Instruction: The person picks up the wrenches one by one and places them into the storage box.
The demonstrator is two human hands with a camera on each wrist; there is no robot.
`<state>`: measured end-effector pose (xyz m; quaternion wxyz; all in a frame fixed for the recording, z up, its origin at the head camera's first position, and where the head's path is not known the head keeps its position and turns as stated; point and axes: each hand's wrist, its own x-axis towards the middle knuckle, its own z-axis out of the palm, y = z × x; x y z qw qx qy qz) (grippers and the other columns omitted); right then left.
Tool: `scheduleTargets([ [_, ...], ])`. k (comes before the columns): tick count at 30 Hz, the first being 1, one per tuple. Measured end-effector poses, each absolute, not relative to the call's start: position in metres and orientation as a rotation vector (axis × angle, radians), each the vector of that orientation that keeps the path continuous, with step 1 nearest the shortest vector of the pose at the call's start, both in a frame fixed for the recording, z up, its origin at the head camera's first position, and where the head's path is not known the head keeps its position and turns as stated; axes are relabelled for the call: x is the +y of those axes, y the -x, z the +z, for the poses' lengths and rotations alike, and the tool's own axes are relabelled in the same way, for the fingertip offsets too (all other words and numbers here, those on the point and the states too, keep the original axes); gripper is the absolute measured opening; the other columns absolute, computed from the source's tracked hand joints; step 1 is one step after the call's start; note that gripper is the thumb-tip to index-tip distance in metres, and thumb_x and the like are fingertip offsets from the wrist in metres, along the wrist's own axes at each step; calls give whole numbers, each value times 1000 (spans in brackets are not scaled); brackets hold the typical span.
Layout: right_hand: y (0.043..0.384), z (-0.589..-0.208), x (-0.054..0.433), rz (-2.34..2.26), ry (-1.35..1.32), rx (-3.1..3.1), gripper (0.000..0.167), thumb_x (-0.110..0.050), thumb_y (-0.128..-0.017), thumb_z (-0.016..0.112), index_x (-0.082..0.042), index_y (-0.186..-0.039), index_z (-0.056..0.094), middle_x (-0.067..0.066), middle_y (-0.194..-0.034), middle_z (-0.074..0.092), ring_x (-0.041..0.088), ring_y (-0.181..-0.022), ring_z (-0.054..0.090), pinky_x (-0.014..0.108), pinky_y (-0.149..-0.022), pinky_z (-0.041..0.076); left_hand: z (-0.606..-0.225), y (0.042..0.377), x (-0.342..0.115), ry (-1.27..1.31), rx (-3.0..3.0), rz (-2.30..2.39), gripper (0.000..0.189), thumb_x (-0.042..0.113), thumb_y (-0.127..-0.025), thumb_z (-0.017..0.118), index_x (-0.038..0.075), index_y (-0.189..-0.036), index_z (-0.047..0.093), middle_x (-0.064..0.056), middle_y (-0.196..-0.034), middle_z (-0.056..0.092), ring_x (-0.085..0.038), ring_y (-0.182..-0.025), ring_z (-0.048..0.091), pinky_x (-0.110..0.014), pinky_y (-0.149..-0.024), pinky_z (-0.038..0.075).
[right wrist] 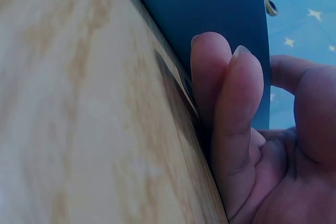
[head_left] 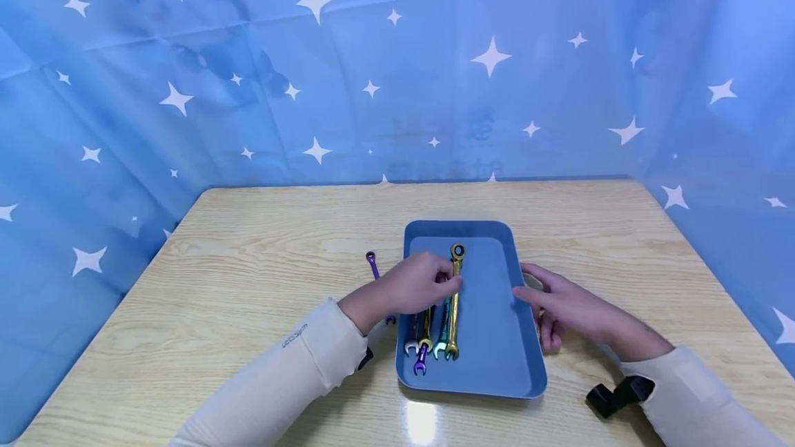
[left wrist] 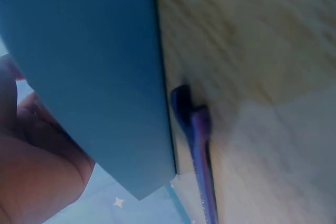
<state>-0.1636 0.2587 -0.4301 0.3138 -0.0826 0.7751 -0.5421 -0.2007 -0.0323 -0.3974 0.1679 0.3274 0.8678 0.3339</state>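
Observation:
A blue tray (head_left: 497, 336) holds several colored combination wrenches, grouped toward its left side. My left hand (head_left: 419, 285) reaches over the tray's left wall and pinches a gold wrench (head_left: 454, 316) between thumb and fingers. Beside it lie a green wrench (head_left: 444, 326) and a purple-ended wrench (head_left: 421, 357), partly covered by the hand. At the right wall my right hand (head_left: 568, 305) grips the tray, thumb over the rim and fingers against the outside. The right wrist view shows fingertips (right wrist: 210, 51) at the wall's outer face.
Outside the tray's left wall, a purple wrench (head_left: 373, 264) lies on the wooden table (head_left: 261, 254), partly hidden by my left arm. Its open end (left wrist: 191, 114) shows close to the wall in the left wrist view. A blue star-patterned cloth (head_left: 397, 88) hangs behind the table.

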Motion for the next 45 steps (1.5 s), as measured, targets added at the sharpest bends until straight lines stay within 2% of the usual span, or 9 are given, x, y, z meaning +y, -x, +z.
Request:
scheduleTargets([
  [6, 163, -430, 260, -1431, 208, 2038, 81, -42, -106, 45, -15, -160, -8, 14, -75, 62, 25, -52, 67, 49, -54, 57, -400, 202, -28, -928, 2457, 916, 38, 29, -105, 53, 16, -70, 54, -3, -65, 67, -11, -46, 47, -22, -52, 40],
  [13, 163, -430, 260, -1426, 201, 2046, 81, -42, -106, 45, -15, -160, -9, 14, -73, 62, 25, -52, 66, 49, -54, 57, -402, 199, -25, -837, 2379, 930, 30, 26, -104, 55, 12, -77, 53, -1, -66, 66, -14, -49, 61, -22, -50, 48],
  [19, 164, -430, 259, -1434, 211, 2039, 80, -41, -107, 45, -14, -160, -8, 13, -73, 63, 24, -51, 67, 49, -53, 57, -401, 200, -24, -814, 2318, 909, 16, 21, -97, 65, 10, -95, 53, 0, -63, 67, -15, -48, 64, -21, -50, 47],
  [27, 164, -430, 259, -1430, 214, 2030, 79, -41, -107, 44, -15, -161, -7, 14, -72, 64, 24, -51, 66, 50, -53, 57, -404, 203, -26, -845, 2260, 898, 20, 23, -97, 67, 10, -105, 54, -1, -64, 66, -14, -51, 64, -21, -50, 45],
  [32, 165, -429, 259, -1432, 213, 2027, 79, -41, -107, 44, -16, -161, -7, 14, -71, 64, 24, -51, 66, 49, -54, 57, -406, 203, -24, -853, 2283, 813, 18, 27, -98, 66, 13, -103, 55, 2, -65, 67, -13, -51, 62, -23, -49, 46],
  [40, 165, -428, 259, -1425, 223, 2028, 79, -41, -107, 43, -15, -161, -8, 14, -72, 64, 25, -52, 67, 50, -54, 57, -406, 201, -22, -843, 2372, 649, 20, 33, -96, 67, 18, -93, 54, 4, -60, 66, -8, -42, 48, -22, -43, 36],
  [45, 164, -429, 259, -1427, 219, 2027, 79, -40, -107, 43, -14, -160, -8, 14, -75, 63, 25, -52, 67, 50, -54, 57, -408, 200, -19, -838, 2443, 579, 23, 36, -95, 68, 19, -87, 55, 7, -54, 55, -6, -44, 48, -22, -44, 37],
])
